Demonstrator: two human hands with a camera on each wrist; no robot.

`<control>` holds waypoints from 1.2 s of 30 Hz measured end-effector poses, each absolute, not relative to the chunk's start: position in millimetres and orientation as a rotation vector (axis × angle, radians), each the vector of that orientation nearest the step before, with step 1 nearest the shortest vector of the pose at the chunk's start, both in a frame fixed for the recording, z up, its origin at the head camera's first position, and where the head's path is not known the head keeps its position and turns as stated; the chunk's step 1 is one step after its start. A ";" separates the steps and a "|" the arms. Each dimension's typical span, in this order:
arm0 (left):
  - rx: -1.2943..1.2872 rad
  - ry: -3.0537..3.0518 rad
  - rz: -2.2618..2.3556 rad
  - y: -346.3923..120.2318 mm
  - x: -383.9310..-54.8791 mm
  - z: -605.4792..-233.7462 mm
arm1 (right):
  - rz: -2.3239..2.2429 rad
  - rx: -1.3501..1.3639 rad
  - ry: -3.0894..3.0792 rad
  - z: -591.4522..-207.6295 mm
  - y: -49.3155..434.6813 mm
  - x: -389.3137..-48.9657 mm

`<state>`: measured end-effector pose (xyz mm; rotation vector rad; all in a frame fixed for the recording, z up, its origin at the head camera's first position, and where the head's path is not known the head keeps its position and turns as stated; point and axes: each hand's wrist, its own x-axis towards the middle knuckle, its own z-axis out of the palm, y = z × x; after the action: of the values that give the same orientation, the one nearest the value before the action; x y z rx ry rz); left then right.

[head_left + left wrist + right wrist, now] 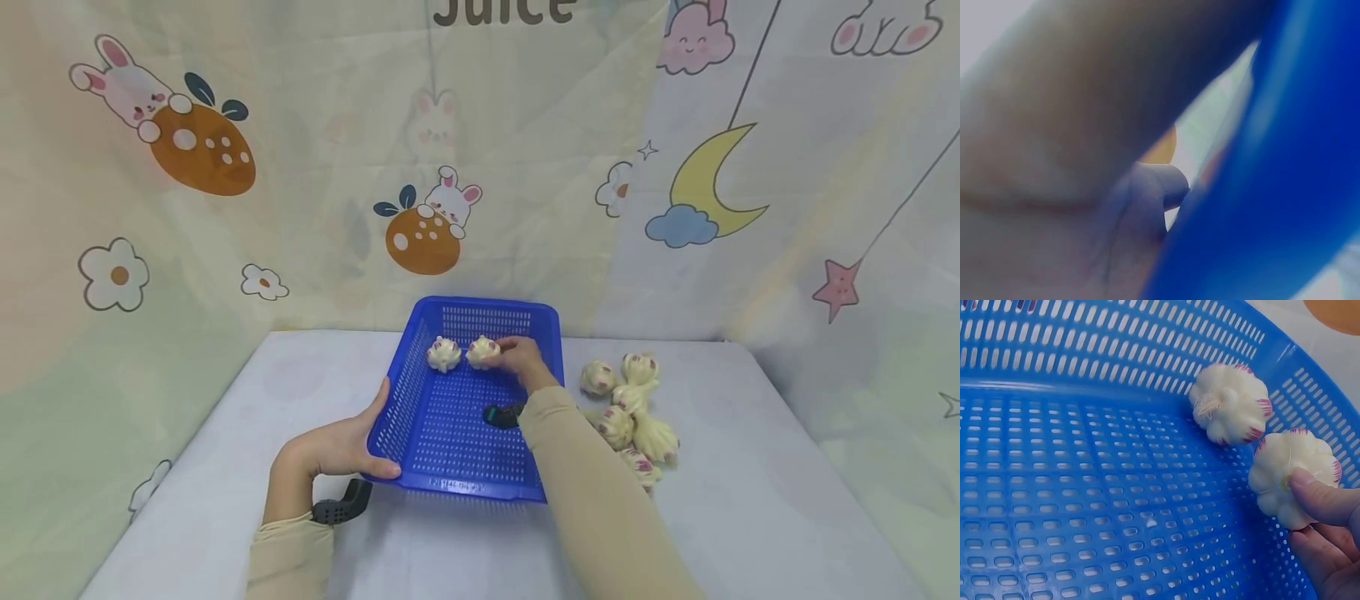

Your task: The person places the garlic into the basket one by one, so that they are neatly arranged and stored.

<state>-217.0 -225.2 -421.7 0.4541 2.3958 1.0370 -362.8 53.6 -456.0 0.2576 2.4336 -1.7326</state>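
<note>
A blue plastic basket [457, 433] with slotted walls stands in the middle of the table. My left hand [337, 446] grips its near left corner, thumb along the rim; the left wrist view shows that hand up close against the blurred blue wall [1285, 156]. Inside the basket, my right hand [523, 360] pinches a white and purple garlic bulb [1294, 478] between thumb and fingers near the far wall. Another garlic bulb [444, 355] sits just left of it on the basket floor, its roots showing in the right wrist view.
Several more garlic bulbs [632, 398] lie in a loose pile on the white table [750, 467], right of the basket and partly behind my right sleeve [592, 492]. A printed cloth [315, 167] with rabbits and flowers hangs behind the table.
</note>
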 end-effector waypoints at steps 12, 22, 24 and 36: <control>0.474 2.395 1.055 -226.0 -216.8 -420.7 | -1.611 0.245 2.509 -455.9 50.4 -364.0; 0.416 2.413 1.024 -229.0 -212.6 -419.8 | -1.524 0.236 2.556 -459.9 45.7 -362.1; 0.418 2.419 1.020 -229.6 -211.3 -418.7 | -1.520 0.219 2.555 -461.0 44.5 -361.0; 0.442 2.425 1.042 -226.8 -211.0 -415.1 | -1.478 0.205 2.596 -462.0 46.9 -364.1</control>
<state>-211.0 -226.8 -415.1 0.4425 2.4253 1.0417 -364.1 46.9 -462.0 0.2047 2.5961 -1.4778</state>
